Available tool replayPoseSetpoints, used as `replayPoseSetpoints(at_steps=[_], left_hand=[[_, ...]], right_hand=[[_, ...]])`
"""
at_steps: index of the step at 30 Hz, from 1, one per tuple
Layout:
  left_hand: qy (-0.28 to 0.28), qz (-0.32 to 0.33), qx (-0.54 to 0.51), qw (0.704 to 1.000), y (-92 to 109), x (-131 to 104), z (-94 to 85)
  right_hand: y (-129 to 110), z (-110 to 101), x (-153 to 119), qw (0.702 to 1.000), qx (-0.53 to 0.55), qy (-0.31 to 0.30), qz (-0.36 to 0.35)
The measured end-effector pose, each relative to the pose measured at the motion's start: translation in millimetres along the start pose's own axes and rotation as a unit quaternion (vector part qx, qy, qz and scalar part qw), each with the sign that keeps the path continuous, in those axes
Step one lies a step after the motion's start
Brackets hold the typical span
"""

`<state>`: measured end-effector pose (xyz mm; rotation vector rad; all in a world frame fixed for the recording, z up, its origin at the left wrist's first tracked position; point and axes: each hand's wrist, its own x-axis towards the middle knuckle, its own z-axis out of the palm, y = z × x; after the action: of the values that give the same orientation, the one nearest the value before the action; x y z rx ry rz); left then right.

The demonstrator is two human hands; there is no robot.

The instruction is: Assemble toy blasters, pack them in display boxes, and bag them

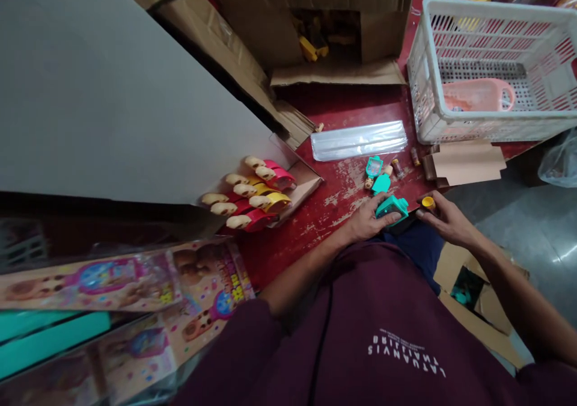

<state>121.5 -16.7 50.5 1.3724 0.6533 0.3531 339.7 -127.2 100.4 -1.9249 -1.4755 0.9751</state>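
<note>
My left hand (pixel 367 218) is closed round a teal plastic toy part (pixel 393 209) near the table's front edge. Just right of it, my right hand (pixel 446 218) pinches a small yellow cap-like piece (pixel 428 203). The two hands are apart. Beyond them on the red table (pixel 333 207) lie another teal part (pixel 381 183), a teal-framed piece (pixel 374 166) and small dark tubes (pixel 397 168). Farther left, several toys with tan, spotted ends and red, pink or yellow bodies (pixel 270 201) sit in an open carton.
Clear plastic bags (pixel 359 141) lie behind the small parts. A white crate (pixel 496 116) holding a pink scoop (pixel 482 95) stands at the back right, with flat cardboard (pixel 471 162) before it. Printed packages (pixel 121 279) are at left; an open box (pixel 491 307) is below right.
</note>
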Motion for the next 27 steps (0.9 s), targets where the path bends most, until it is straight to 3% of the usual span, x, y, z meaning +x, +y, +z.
replayPoseSetpoints(at_steps=[3,7,13,18,27], left_hand=[[-0.019,0.027,0.061,0.998,13,-3,-1.3],[-0.063,0.056,0.124,0.989,27,-9,-2.5],[-0.124,0.070,0.190,0.971,43,-20,-0.4],[-0.186,0.099,0.226,0.951,43,-27,4.8],[-0.245,0.108,0.351,0.897,44,-30,8.6]], right_hand=[[-7,-7,-14,0.989,-0.105,-0.011,-0.104],[-8,-12,-19,0.962,-0.196,0.001,-0.188],[-13,-12,-23,0.931,-0.172,-0.001,-0.321],[-11,-6,-37,0.935,-0.123,-0.023,-0.331],[-6,-3,-51,0.937,-0.105,-0.073,-0.325]])
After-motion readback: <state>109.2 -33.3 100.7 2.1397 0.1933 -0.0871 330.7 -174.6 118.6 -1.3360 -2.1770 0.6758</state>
